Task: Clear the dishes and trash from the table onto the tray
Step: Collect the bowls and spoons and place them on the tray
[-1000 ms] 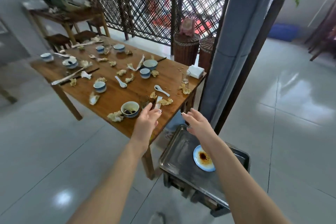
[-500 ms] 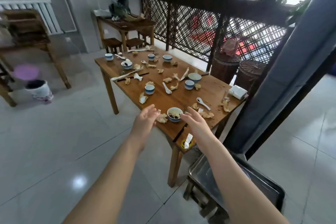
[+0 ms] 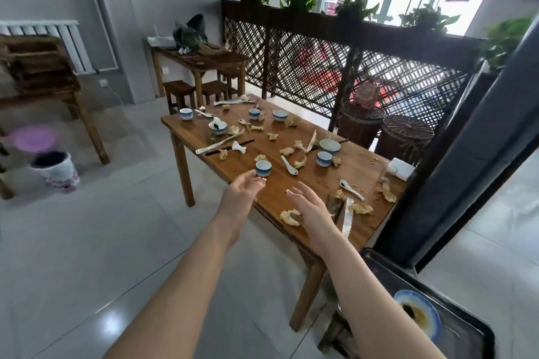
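A long wooden table (image 3: 315,183) carries several blue-and-white cups, bowls, white spoons, chopstick wrappers and crumpled tissues. My left hand (image 3: 240,198) is stretched out with relaxed fingers just short of a small blue-and-white cup (image 3: 263,168), holding nothing. My right hand (image 3: 310,208) hovers with its fingers spread over the table's near edge, beside a crumpled tissue (image 3: 288,216); it hides what lies under it. A metal tray (image 3: 455,326) stands low at the bottom right with one sauce-stained plate (image 3: 420,316) on it.
A dark pillar (image 3: 466,160) rises right of the table. Two wicker baskets (image 3: 382,128) and a lattice screen stand behind it. A side table with stools (image 3: 198,67) is at the back. At left, a bin (image 3: 55,169) stands on the tiled floor.
The view has swung up and left from the tray to the table. Both hands have moved from above the tray to the table's near edge, still holding nothing.
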Motion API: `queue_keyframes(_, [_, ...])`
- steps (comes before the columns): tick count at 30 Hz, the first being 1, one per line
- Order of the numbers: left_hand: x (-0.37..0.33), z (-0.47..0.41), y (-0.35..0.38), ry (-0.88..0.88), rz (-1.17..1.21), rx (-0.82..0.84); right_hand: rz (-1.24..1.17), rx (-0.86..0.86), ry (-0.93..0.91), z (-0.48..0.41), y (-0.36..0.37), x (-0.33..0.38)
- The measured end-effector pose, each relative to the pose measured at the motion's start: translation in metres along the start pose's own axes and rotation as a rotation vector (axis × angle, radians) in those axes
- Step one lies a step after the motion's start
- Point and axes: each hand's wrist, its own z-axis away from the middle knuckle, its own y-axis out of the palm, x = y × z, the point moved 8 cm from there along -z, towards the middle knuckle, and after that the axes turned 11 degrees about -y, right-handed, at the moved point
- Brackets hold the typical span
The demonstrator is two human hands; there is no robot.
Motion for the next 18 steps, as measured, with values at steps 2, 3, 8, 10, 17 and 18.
queue_keyframes(2, [-0.004, -0.015, -0.006, -0.003, 0.022, 0.022, -0.003, -0.027, 0.006, -0.014, 0.003, 0.001])
queue_keyframes(3, [-0.005, -0.021, -0.007, -0.007, 0.032, 0.033, -0.005, -0.034, 0.012, -0.018, 0.004, 0.002])
queue_keyframes(8, [-0.011, -0.081, -0.012, -0.042, 0.047, 0.066, -0.033, -0.109, 0.011, -0.066, -0.003, -0.006])
queue_keyframes(10, [-0.018, -0.109, -0.008, -0.049, 0.035, 0.095, -0.032, -0.132, 0.0, -0.091, -0.007, -0.01])
queue_keyframes(17, [-0.074, -0.211, 0.024, -0.01, -0.066, 0.221, -0.024, -0.246, -0.007, -0.179, -0.031, 0.006])
queue_keyframes(18, [-0.085, -0.225, 0.03, 0.017, -0.077, 0.238, -0.027, -0.262, -0.029, -0.193, -0.035, 0.013])
